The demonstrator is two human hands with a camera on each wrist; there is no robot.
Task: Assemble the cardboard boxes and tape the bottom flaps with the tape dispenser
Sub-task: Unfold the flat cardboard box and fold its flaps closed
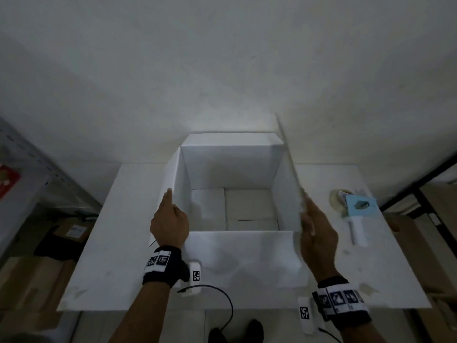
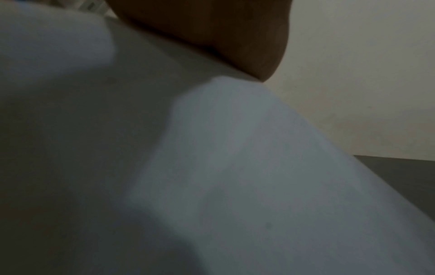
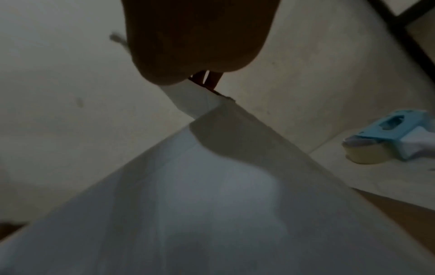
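Observation:
A white cardboard box (image 1: 232,169) stands open-topped on the white table (image 1: 111,243), its bottom flaps folded in. My left hand (image 1: 170,219) grips the near end of the left top flap (image 1: 173,174), index finger lying along its edge. My right hand (image 1: 316,229) pinches the near end of the right top flap (image 1: 289,154), which stands upright and looks blurred. In the right wrist view the flap corner (image 3: 197,100) pokes out below the right hand (image 3: 200,37). The blue tape dispenser (image 1: 358,209) lies on the table right of the box, also the tape dispenser (image 3: 388,134).
The pale wall rises just behind the table. A metal shelf (image 1: 24,169) and brown cartons (image 1: 32,280) stand at the left. More cartons (image 1: 440,231) and a black frame (image 1: 420,184) are at the right. A black cable (image 1: 222,300) hangs by the table's near edge.

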